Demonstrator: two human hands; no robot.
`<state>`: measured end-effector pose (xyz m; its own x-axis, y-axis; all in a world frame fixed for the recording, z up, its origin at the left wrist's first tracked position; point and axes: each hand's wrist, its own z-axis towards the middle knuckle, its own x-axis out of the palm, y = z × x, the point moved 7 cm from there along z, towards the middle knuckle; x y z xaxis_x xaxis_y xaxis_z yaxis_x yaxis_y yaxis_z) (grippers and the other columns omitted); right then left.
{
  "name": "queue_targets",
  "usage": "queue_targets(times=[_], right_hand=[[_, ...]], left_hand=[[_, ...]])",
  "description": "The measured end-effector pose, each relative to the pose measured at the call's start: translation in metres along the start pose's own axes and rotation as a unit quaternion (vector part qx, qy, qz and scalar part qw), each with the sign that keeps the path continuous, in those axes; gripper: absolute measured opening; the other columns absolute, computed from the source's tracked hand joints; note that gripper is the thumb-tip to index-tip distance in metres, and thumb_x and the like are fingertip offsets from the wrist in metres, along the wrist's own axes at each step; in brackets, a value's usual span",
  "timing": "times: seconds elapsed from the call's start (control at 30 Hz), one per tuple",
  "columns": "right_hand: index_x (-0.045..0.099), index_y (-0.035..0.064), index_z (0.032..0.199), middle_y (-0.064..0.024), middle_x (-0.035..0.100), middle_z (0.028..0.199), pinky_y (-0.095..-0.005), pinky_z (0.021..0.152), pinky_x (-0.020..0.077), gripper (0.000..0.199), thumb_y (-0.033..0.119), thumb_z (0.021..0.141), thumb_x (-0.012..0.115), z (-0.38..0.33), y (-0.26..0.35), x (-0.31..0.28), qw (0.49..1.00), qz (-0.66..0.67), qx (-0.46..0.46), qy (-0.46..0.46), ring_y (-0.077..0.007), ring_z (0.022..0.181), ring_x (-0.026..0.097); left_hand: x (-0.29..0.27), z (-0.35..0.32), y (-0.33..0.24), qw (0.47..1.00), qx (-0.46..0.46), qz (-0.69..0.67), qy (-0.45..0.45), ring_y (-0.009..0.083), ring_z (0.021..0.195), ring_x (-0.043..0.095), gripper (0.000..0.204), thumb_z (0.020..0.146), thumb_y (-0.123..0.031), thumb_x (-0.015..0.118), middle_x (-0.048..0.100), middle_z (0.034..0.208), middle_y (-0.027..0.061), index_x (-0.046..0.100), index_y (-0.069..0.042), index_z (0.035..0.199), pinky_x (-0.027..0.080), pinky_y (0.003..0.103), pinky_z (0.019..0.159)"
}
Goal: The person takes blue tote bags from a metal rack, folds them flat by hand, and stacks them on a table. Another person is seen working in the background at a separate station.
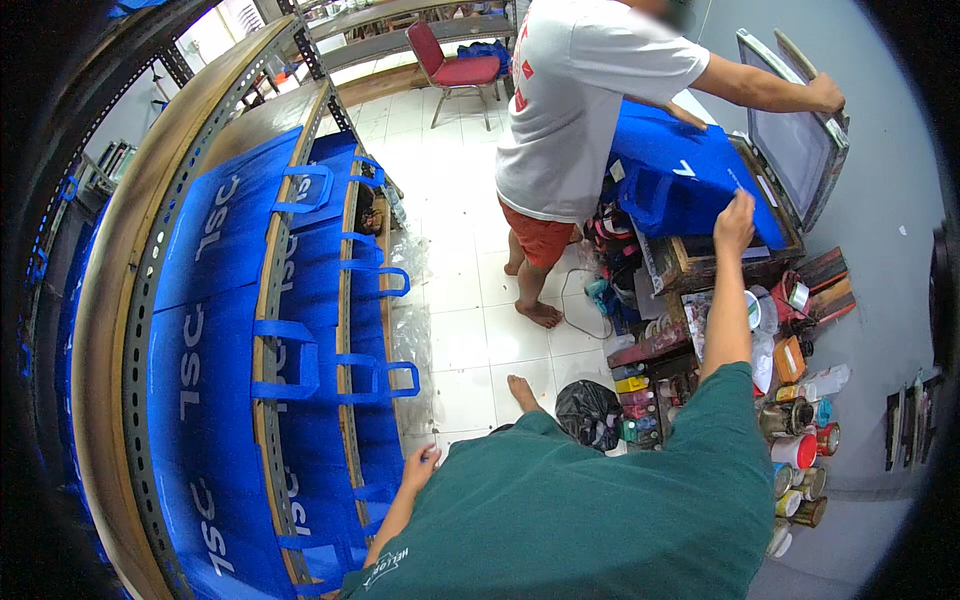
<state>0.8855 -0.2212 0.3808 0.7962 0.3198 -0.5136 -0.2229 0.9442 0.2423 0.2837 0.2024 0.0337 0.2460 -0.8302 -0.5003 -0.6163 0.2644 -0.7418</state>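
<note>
My right hand point(735, 222) reaches forward and pinches the near edge of a blue fabric tote bag point(655, 145) with white print. The bag lies over a worn wooden printing table, its handle hanging toward the near left side. Beside it, a co-worker in a white shirt point(570, 110) holds up a framed printing screen point(795, 140) with one hand and has the other at the bag's far edge. Low on the left, my left hand point(420, 468) is beside the shelves with its fingers curled; a small dark spot shows at the fingers, too small to name.
Blue printed bags point(210, 350) lie on the tiered rack point(110, 330) at left, handles jutting into the aisle. Paint jars and cans point(795, 450) crowd the right wall. A black plastic bag point(588, 413) and a cable point(570, 290) lie on the tiles. A red chair point(465, 70) stands behind.
</note>
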Motion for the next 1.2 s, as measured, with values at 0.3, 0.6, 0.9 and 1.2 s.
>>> queue_targets(times=[0.3,0.6,0.9,1.2], right_hand=[[0.051,0.0016,0.098,-0.0156,0.054,0.092,-0.0402,0.082,0.0419,0.018,-0.004,0.082,0.045,0.087,0.147,-0.238,0.902,0.213,-0.314,-0.208,-0.0316,0.089,0.053],[0.045,0.0015,0.095,-0.0108,0.045,0.086,-0.0315,0.084,0.0318,0.018,0.017,0.091,0.037,0.084,0.249,-0.348,0.823,0.489,-0.287,0.031,-0.0184,0.085,0.042],[0.041,0.005,0.082,-0.0052,0.036,0.071,-0.0256,0.064,0.0266,0.022,0.027,0.086,0.04,-0.006,0.259,-0.286,0.66,0.709,-0.137,0.208,-0.0128,0.069,0.034],[0.05,0.0113,0.087,0.0021,0.05,0.075,-0.0207,0.061,0.0388,0.029,0.001,0.068,0.069,-0.179,0.13,-0.163,0.694,0.506,0.119,0.498,-0.0078,0.067,0.049]], left_hand=[[0.071,0.055,-0.192,0.826,-0.139,-0.42,0.35,0.0256,0.108,0.052,0.072,0.087,-0.064,0.032,0.049,0.126,0.0151,0.035,-0.011,0.135,0.042,0.042,0.09],[0.118,0.015,-0.351,0.523,-0.026,-0.586,0.619,0.0326,0.114,0.048,0.079,0.083,-0.065,0.032,0.046,0.128,0.02,0.036,-0.005,0.134,0.04,0.045,0.096],[-0.023,0.141,-0.219,0.744,0.011,-0.591,0.311,0.0317,0.099,0.059,0.058,0.087,-0.042,0.048,0.056,0.116,0.0206,0.046,0.001,0.125,0.046,0.043,0.09],[-0.209,0.176,-0.257,0.863,0.054,-0.471,0.173,0.0275,0.078,0.064,0.03,0.084,-0.022,0.052,0.065,0.093,0.0169,0.062,0.003,0.099,0.051,0.039,0.078]])
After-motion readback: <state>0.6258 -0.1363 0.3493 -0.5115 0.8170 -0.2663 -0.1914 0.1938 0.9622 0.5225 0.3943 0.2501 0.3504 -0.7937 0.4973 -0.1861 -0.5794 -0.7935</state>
